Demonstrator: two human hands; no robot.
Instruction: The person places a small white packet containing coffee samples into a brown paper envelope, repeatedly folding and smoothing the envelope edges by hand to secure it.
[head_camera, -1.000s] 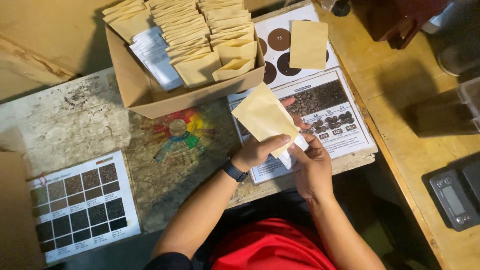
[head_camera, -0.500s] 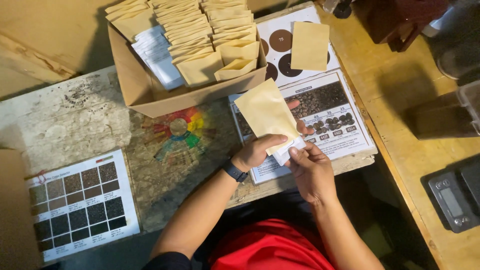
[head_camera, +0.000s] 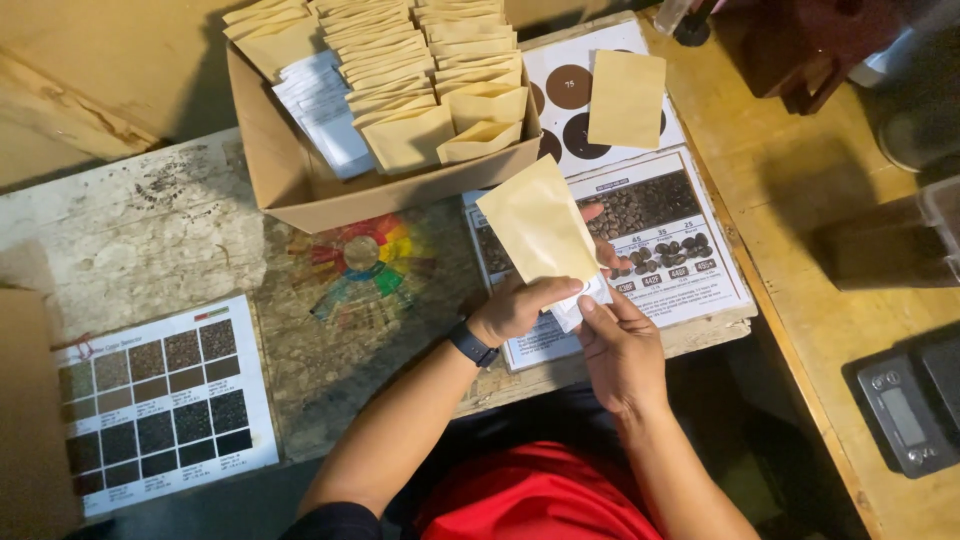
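Slightly lower, tan flat pouch (head_camera: 537, 222)

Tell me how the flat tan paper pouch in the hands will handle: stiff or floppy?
The flat tan paper pouch stands straight above the left hand, so probably fairly stiff. It looks thin and empty, likely light. The right hand pinches its lower corner, so it may crease.

A cardboard box (head_camera: 290, 170) of tan envelopes (head_camera: 420, 70) sits on the worn table (head_camera: 130, 240). Beside it lie a colour wheel (head_camera: 362, 255), a swatch chart (head_camera: 160, 400), a bean chart (head_camera: 670, 240) and a loose envelope (head_camera: 626, 98). A scale (head_camera: 905, 410) rests far right.
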